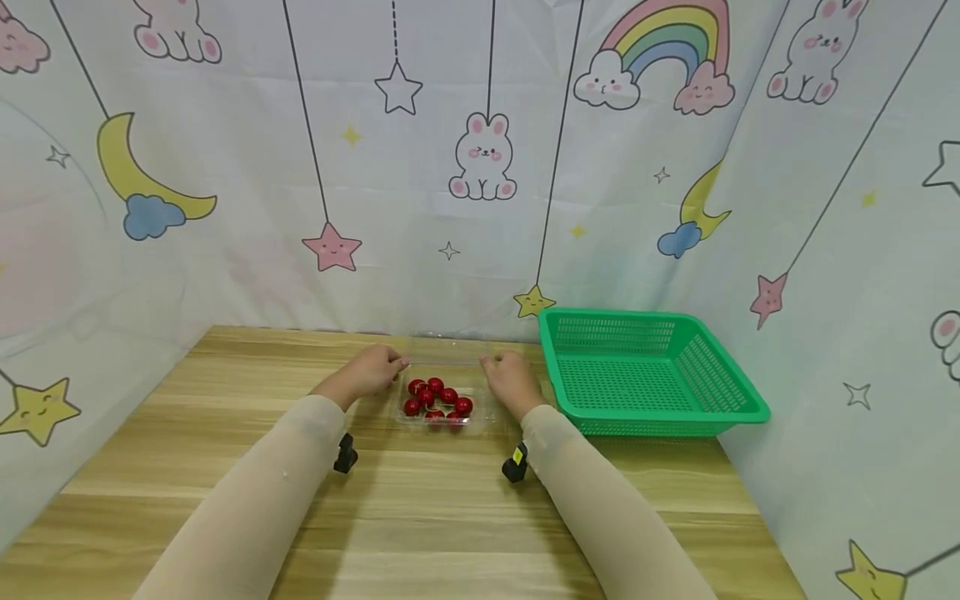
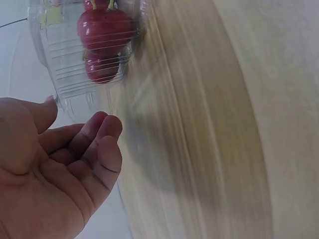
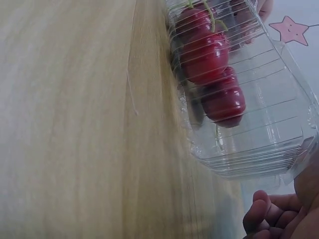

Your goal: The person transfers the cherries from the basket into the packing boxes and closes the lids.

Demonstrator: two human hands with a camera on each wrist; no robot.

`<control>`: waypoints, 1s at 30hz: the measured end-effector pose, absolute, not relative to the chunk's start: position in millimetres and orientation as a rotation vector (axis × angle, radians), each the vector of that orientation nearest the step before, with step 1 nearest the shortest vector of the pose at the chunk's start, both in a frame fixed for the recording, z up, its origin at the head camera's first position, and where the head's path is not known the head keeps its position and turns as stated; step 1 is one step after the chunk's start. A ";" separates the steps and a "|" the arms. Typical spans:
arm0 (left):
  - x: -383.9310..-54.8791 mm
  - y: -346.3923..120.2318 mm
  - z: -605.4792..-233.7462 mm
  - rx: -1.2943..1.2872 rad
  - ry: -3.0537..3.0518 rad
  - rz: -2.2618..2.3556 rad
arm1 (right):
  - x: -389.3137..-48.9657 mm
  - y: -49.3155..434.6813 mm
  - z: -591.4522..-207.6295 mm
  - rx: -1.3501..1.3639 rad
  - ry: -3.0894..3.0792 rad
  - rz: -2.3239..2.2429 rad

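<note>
A clear plastic clamshell box [image 1: 480, 414] with several red cherries [image 1: 448, 396] in it stands on the table. Its transparent lid [image 1: 447, 350] is raised at the back. At the left rear corner, my left hand [image 1: 375, 369] pinches the box's edge between thumb and fingers. Opposite it, my right hand [image 1: 512, 379] holds the right rear edge. The left wrist view shows the left thumb against the plastic rim and the other fingers [image 2: 107, 154] curled below. In the right wrist view the right thumb is at the rim, partly cut off; green stems [image 3: 212, 17] show among the cherries.
To the right of the box stands a green plastic basket [image 1: 577, 417] with perforated walls, close to my right hand. The wooden table [image 1: 420, 517] meets a patterned cloth backdrop [image 1: 420, 275] at the back and sides.
</note>
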State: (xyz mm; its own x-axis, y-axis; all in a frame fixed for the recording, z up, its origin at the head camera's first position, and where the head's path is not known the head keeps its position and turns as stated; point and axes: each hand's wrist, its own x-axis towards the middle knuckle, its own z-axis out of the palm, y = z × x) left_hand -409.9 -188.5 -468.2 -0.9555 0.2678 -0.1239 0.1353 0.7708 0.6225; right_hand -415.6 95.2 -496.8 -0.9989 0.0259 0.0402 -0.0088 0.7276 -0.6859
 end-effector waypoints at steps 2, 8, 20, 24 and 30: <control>-410.0 -189.5 -468.0 0.306 2.728 0.985 | -415.6 95.3 -496.5 -0.014 -2.865 1.212; -410.7 -190.9 -467.0 0.296 2.677 1.036 | -420.0 97.5 -499.8 0.021 -2.833 1.273; -412.1 -189.2 -466.7 0.200 2.631 1.146 | -415.1 96.5 -495.1 0.008 -2.716 1.443; -407.9 -190.3 -464.1 0.177 2.546 1.293 | -413.3 97.8 -496.5 0.025 -2.681 1.506; -402.3 -201.8 -456.0 0.219 2.419 1.422 | -413.0 101.9 -498.7 0.053 -2.641 1.496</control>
